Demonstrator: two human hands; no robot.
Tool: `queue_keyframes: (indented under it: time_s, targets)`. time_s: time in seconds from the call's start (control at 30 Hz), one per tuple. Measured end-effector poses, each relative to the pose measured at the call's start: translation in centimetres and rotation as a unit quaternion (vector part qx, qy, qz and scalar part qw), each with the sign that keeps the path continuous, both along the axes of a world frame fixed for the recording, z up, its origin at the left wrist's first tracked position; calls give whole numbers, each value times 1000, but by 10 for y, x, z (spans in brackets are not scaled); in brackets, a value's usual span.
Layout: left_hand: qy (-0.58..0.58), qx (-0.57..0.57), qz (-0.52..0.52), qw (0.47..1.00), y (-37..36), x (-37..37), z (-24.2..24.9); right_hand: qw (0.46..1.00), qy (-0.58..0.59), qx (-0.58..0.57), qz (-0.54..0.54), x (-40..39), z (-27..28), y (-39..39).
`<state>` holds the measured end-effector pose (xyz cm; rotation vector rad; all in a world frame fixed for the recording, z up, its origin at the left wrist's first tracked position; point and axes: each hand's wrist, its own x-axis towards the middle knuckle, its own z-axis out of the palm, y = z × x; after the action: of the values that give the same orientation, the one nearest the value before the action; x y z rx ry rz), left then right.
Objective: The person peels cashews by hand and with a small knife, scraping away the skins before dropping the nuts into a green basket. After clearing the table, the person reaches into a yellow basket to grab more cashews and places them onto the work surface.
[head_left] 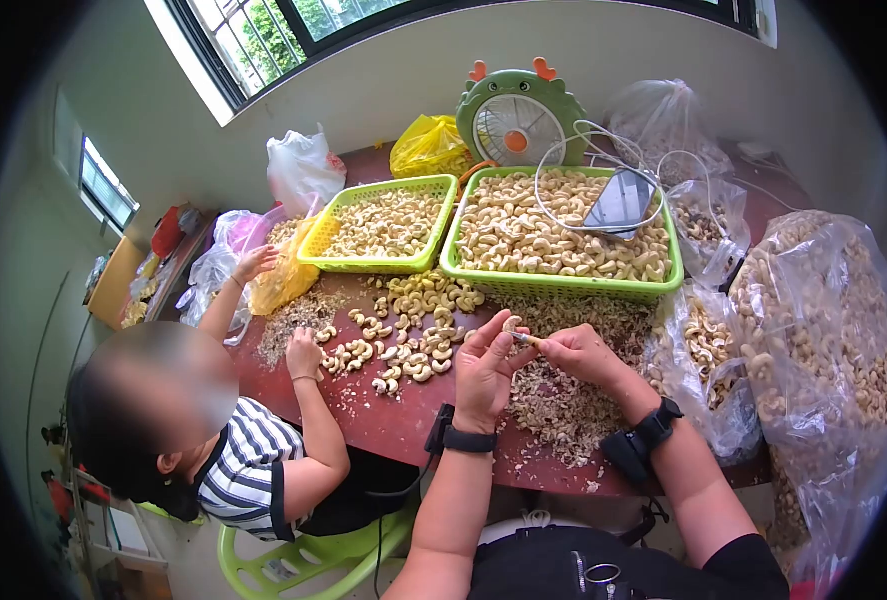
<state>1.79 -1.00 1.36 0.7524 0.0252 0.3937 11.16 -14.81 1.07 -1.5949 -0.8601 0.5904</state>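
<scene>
My left hand (486, 375) holds a cashew (512, 324) between its fingertips, above the red table (374, 405). In my right hand (579, 355) is a small knife (529, 339) with a light handle, its tip against the cashew. A heap of peeled skins (564, 400) lies under both hands. To the left of my hands, loose cashews (414, 345) are spread on the table. Behind my hands stands a large green basket (564, 285) full of cashews, with a phone (621, 200) and a white cable on top.
A person (254, 460) sits at the left, one hand by the loose cashews, the other near a yellow bag (286, 285). A smaller green basket (369, 265) holds more cashews. A dragon-shaped fan (519, 120) stands behind. Large clear bags of cashews (814, 320) stand at the right.
</scene>
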Motion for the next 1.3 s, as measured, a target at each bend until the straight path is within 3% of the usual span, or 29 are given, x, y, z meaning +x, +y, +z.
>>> queue_keyframes:
  time_s: [1.3]
  targets:
    - [-26,-4,84,996,-21,3,-3,1000,-10,10,-27,5,-9,-1]
